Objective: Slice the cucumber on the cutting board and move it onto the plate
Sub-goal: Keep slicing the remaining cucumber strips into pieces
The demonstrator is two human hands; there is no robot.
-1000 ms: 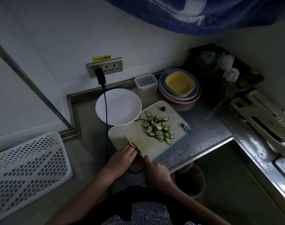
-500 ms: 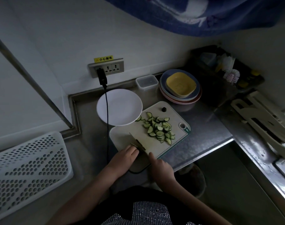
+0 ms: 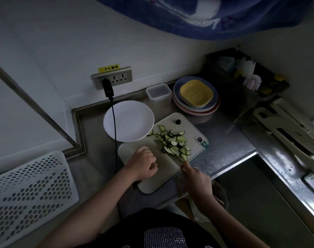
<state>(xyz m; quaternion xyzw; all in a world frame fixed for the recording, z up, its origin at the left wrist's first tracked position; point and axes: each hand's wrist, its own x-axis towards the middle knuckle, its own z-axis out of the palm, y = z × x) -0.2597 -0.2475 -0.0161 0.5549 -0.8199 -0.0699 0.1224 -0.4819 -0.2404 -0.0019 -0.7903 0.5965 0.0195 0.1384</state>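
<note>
My left hand [image 3: 143, 164] sits on the cutting board [image 3: 172, 169], fingers curled into a loose fist. Can't tell if there's anything inside it. My right hand [image 3: 197, 178] is at the board's near right edge, index finger stretched forward toward the cucumber slices [image 3: 174, 144]; I can't make out a knife handle or blade in this dim light, so what it's gripping I can't tell.

Slices are piled on the right half of the board, a few strays trailing toward the white plate [image 3: 128, 120]. One small dark end piece [image 3: 178, 121] sits alone near the board's far edge. Plate has nothing on it yet; its near rim overlaps the board's far left corner.

A black cable [image 3: 114, 133] drops from the plug in the wall socket [image 3: 112, 79], crossing over the plate and down past the board's left side. All on the steel surface [image 3: 224, 151].

Further out: clear lidded container [image 3: 159, 91] against the wall, a stack of plates [image 3: 196, 96] with a yellow square one on top just right of it. Dark rack with a brush [image 3: 252, 82] in the far right corner. White perforated basket [image 3: 27, 192] at lower left. Blue cloth [image 3: 215, 15] hangs overhead.
</note>
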